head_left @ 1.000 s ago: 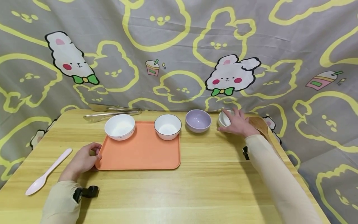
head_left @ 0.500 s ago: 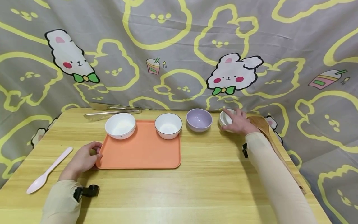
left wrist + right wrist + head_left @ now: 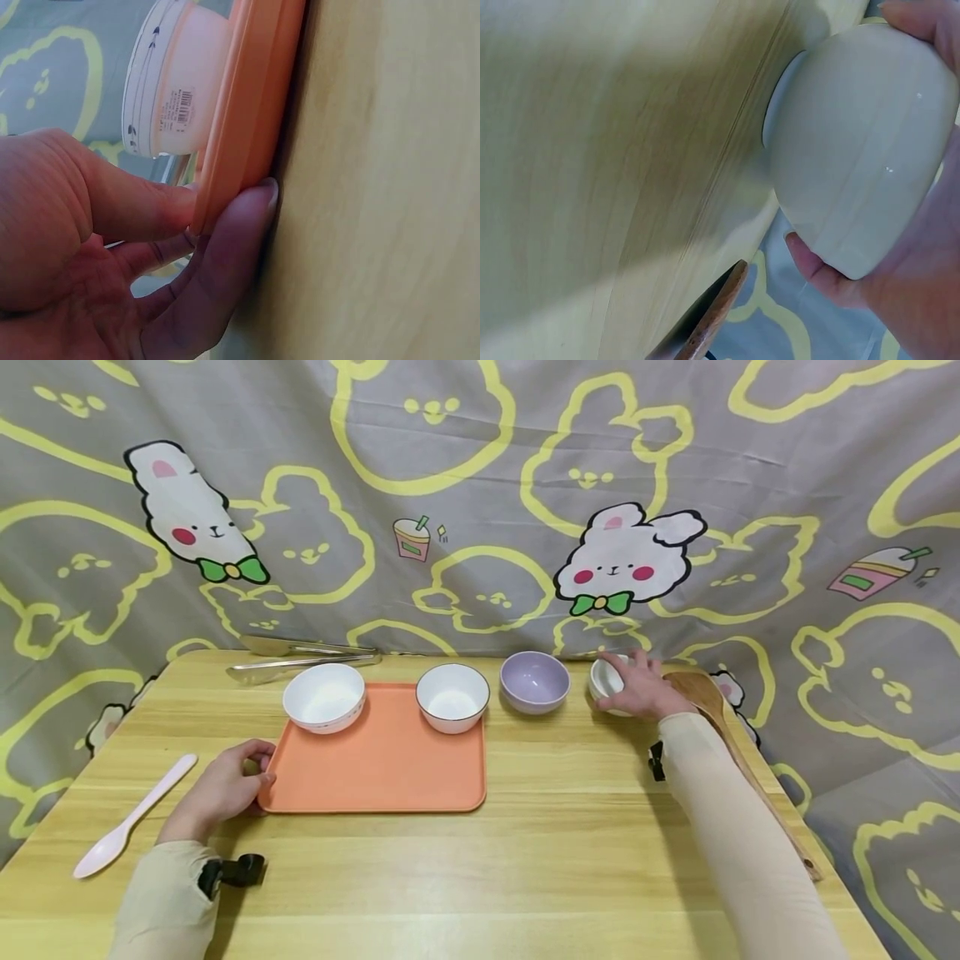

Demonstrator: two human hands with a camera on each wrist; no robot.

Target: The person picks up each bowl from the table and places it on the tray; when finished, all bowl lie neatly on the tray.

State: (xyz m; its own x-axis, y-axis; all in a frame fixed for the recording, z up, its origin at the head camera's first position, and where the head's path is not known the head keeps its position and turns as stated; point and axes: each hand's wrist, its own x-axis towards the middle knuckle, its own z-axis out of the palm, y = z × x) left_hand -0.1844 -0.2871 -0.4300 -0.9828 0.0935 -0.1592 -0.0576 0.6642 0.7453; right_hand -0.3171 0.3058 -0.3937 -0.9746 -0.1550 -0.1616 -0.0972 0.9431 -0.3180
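My left hand (image 3: 225,787) pinches the left edge of an orange tray (image 3: 375,777); in the left wrist view the thumb lies over the rim and a finger under it. A white patterned bowl (image 3: 324,697) stands on the tray's back left corner, and a dark-rimmed white bowl (image 3: 452,697) on its back right. My right hand (image 3: 641,687) grips a small white bowl (image 3: 862,142) at the table's back right, thumb and fingers round its sides. Whether that bowl's foot touches the table, I cannot tell. Between it and the tray sits a purple bowl (image 3: 535,682).
A pale pink spoon (image 3: 135,818) lies left of my left hand. Metal tongs (image 3: 300,662) rest at the back left. Along the right edge lies a wooden spatula (image 3: 738,752), partly behind my right arm. A patterned curtain (image 3: 480,510) hangs behind the table (image 3: 525,877).
My right thumb and fingers have drawn in round the small white bowl. My left hand has stayed at the tray's edge, and the head view has shifted slightly.
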